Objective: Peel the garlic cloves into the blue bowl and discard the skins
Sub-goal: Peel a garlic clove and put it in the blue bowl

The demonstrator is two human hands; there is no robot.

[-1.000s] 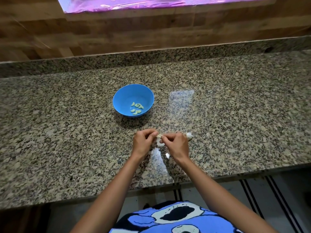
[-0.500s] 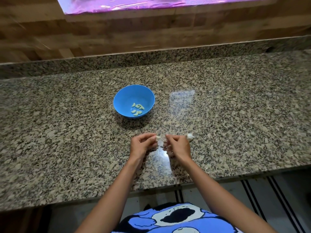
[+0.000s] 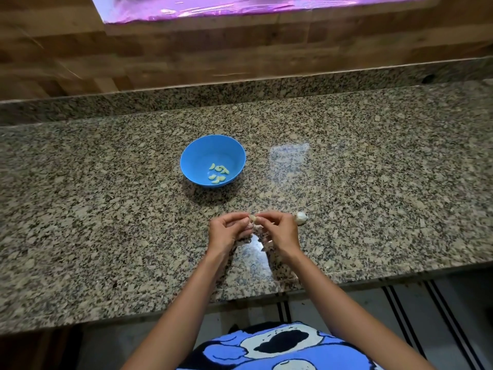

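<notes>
A blue bowl [image 3: 191, 158] stands on the granite counter and holds several peeled pale cloves [image 3: 218, 173]. In front of it, my left hand [image 3: 226, 230] and my right hand [image 3: 280, 231] meet fingertip to fingertip, both pinching one small garlic clove [image 3: 253, 218] just above the counter. The rest of the garlic bulb [image 3: 301, 217] lies on the counter, right of my right hand. Bits of white skin [image 3: 266, 245] lie below and between my hands, partly hidden by them.
The granite counter [image 3: 106, 222] runs wide to left and right, with its front edge close behind my wrists. A raised granite ledge and a wooden wall stand behind the bowl. Striped flooring shows below the counter edge at the right.
My hands stayed in the same spot and drew close together again on the clove after parting slightly half a second ago. Bowl and bulb have not moved.
</notes>
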